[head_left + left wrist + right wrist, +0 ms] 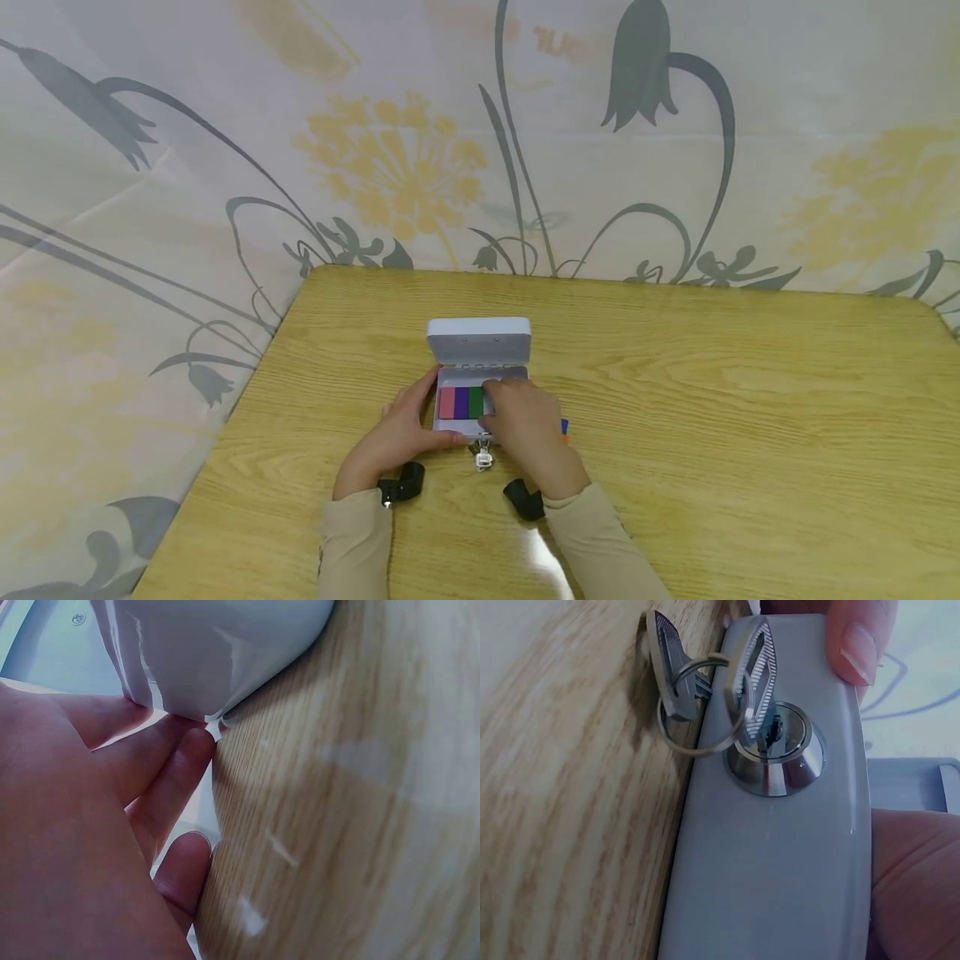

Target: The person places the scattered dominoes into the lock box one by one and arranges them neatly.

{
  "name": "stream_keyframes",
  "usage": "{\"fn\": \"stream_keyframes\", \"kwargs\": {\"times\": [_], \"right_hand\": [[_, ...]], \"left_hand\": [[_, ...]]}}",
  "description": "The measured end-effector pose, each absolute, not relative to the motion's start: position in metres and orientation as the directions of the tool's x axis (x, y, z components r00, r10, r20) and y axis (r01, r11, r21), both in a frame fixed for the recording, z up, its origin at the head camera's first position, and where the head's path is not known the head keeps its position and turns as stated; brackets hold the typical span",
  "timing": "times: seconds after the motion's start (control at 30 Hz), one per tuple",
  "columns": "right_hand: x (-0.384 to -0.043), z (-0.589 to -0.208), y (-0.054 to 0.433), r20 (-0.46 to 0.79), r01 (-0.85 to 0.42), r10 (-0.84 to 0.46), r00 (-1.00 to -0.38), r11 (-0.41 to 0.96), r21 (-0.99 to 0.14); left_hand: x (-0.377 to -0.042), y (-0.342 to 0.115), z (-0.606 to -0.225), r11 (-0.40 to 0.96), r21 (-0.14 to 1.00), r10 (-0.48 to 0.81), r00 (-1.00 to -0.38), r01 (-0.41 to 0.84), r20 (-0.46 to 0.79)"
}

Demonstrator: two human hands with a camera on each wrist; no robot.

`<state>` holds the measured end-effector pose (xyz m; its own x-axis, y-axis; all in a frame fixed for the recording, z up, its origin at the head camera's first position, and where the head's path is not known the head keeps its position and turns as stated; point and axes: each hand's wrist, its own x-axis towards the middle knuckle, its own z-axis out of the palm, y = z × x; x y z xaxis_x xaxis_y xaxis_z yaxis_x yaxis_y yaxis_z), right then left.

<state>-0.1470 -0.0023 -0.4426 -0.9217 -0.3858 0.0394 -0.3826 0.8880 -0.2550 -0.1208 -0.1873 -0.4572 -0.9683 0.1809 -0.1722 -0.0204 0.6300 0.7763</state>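
Left hand [396, 429] grips box [461, 427], lid [478, 343] up. Right hand [527, 421] reaches in beside green block [476, 402]; cannot tell its hold. Key [751, 682] in lock [780, 778].

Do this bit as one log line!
left hand: holds box | right hand: in box, grip hidden | lid: up | inside: pink block, purple block, green block | key: in lock

Both forearms are covered by plain beige sleeves, the left sleeve [354, 542] and right sleeve [603, 546] being ended at the wrists, so that the hands [397, 432] [529, 418] are left bare. At each wrist a bent, tube-like black fitting [412, 479] [521, 500] is worn; beside the left one, a small silvery piece [387, 504] is seen.
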Motion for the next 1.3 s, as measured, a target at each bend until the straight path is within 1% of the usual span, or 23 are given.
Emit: {"fn": "stream_keyframes", "kwargs": {"times": [0.4, 0.87, 1.17, 1.3], "right_hand": [[-0.145, -0.443, -0.004, 0.056, -0.392, -0.391, -0.919, 0.886, -0.249], [-0.146, -0.441, -0.003, 0.062, -0.393, -0.391, -0.918, 0.879, -0.271], [-0.149, -0.438, 0.004, 0.035, -0.418, -0.433, -0.901, 0.841, -0.343], [-0.152, -0.438, 0.008, 0.012, -0.434, -0.468, -0.884, 0.810, -0.394]], "left_hand": [[-0.120, -0.189, -0.459, 0.626, 0.779, 0.183, -0.968, -0.020, -0.172], [-0.121, -0.189, -0.459, 0.626, 0.780, 0.179, -0.968, -0.025, -0.174], [-0.122, -0.188, -0.456, 0.615, 0.788, 0.190, -0.966, -0.020, -0.173], [-0.122, -0.188, -0.457, 0.624, 0.781, 0.191, -0.964, -0.025, -0.184]]}}
